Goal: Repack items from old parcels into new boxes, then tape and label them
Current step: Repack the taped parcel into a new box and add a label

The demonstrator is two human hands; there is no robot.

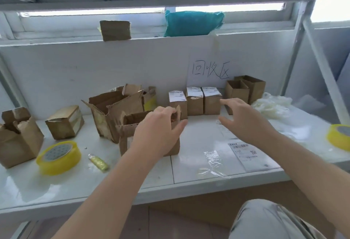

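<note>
Head view, Sam; what's biggest down there?

White shelf [189,168] right across, Jo; torn boxes [113,110] piled at the back left; three labelled boxes [195,104] lined up against the back wall, side by side.

And the hands?

Left hand [157,130] is on the open box [126,132] at front centre; fingers curl over its far rim, thumb spread to the right; the box stands upright on the shelf. Right hand [244,117] hovers above the shelf just right of it; fingers spread and loose, nothing in it.

Smaller bits?

Yellow tape roll [58,157] lies flat front left; second tape roll [339,137] at the far right edge; label sheet [248,153] flat on the shelf near the right forearm; small bottle [98,161] lying beside the left roll.
</note>
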